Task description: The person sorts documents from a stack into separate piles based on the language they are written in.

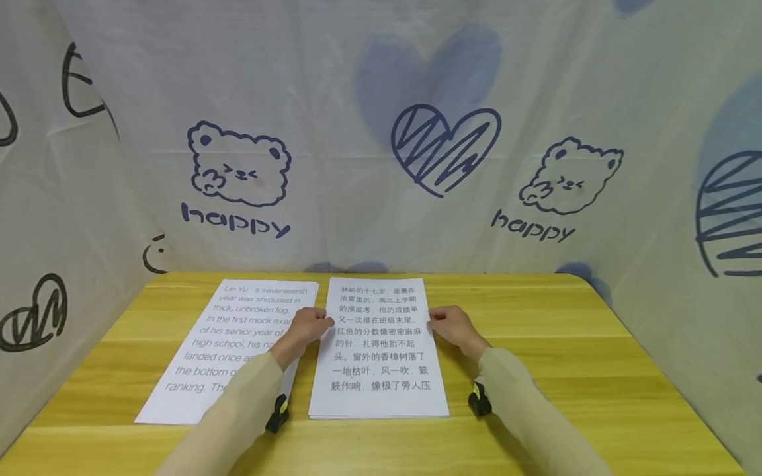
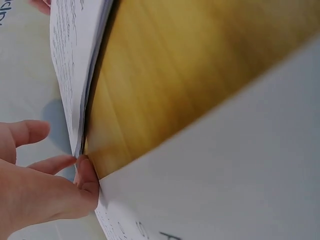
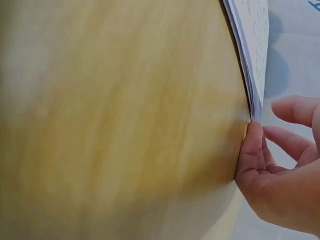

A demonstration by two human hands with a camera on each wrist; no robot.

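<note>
A stack of white paper (image 1: pixel 378 403) with large printed Chinese text lies in the middle of the wooden table. At its left edge my left hand (image 1: pixel 303 330) touches the side of the sheets with bent fingertips; in the left wrist view the left hand (image 2: pixel 45 185) has one digit raised apart from the paper. My right hand (image 1: pixel 458 329) touches the opposite edge. Close up, several layered sheets (image 3: pixel 242 55) show at that edge, and the right hand (image 3: pixel 280 175) meets their corner with its fingertips, one digit held away. The two hands face each other across the stack.
English-printed paper (image 1: pixel 196 357) lies flat to the left, partly covered by my left forearm. Bare yellow wooden table (image 1: pixel 565 344) extends to the right. A white cloth (image 1: pixel 345 165) with bears and hearts hangs behind and at both sides.
</note>
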